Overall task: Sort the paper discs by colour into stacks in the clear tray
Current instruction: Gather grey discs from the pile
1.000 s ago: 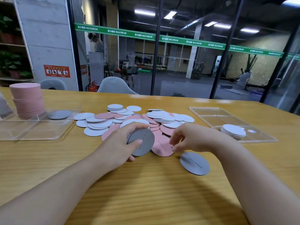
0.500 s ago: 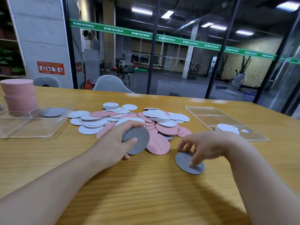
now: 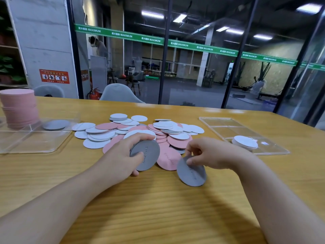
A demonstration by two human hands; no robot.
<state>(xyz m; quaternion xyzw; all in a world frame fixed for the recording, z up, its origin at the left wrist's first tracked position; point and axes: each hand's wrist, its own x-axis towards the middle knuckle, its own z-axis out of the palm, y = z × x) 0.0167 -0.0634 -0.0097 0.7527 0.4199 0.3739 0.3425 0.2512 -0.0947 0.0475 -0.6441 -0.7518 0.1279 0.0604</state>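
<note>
Lifted since half a second ago, the grey disc (image 3: 191, 171) that lay flat near the table's front edge is now tilted up, pinched at its top rim by my right hand (image 3: 209, 153), its lower edge at or just off the wooden table (image 3: 158, 208). My left hand (image 3: 121, 155) grips another grey disc (image 3: 145, 154) upright against my palm, thumb across its face, just in front of the loose pile (image 3: 137, 131) of white, pink and grey discs at the table's middle.

I judge I am on the grey-collecting step: 2 greys in hand, 1 per hand. A single grey disc (image 3: 56, 124) already lies in the left clear tray (image 3: 35, 148) at the table's left edge, beside the tall pink stack (image 3: 19, 108); the white stack (image 3: 245, 142) sits in the right clear tray (image 3: 274, 150) near the right edge.

Next, I think, the right-hand disc should join the one in my left (faces flush, edges aligned), then both go onto the grey in the left tray. Much of the pile remains unsorted.
</note>
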